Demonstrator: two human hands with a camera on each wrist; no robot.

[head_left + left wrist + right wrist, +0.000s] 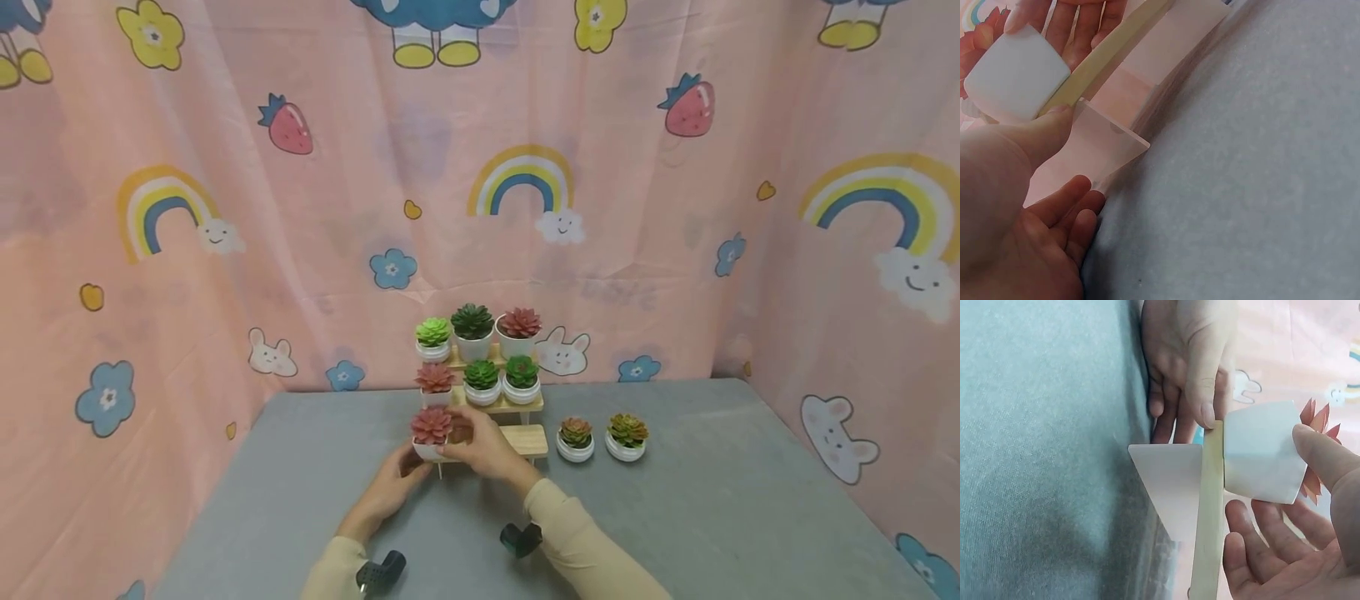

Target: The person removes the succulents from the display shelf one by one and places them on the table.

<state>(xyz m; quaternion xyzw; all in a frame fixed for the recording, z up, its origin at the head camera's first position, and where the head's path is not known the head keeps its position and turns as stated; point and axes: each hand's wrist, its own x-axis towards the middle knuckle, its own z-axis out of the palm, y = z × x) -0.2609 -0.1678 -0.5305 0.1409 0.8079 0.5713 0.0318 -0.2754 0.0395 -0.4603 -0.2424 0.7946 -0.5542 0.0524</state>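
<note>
A red succulent in a white pot (pixel 431 425) stands at the left end of the lowest wooden tier of a three-tier display stand (pixel 527 439). My right hand (pixel 486 446) holds this pot, thumb on its front and fingers behind, as the right wrist view shows with the pot (pixel 1263 453) sitting on the board. My left hand (pixel 392 485) grips the tier's left end. In the left wrist view its thumb (pixel 1054 128) lies on the wooden edge, with the other fingers beside the clear support (pixel 1097 140).
On the upper tiers stand several potted succulents, among them a dark green one (pixel 473 323) and a light green one (pixel 432 335). Two more succulents, an orange-green one (pixel 576 437) and a yellowish one (pixel 627 435), stand on the grey table (pixel 720 500) right of the stand. A patterned pink curtain (pixel 337 233) hangs behind.
</note>
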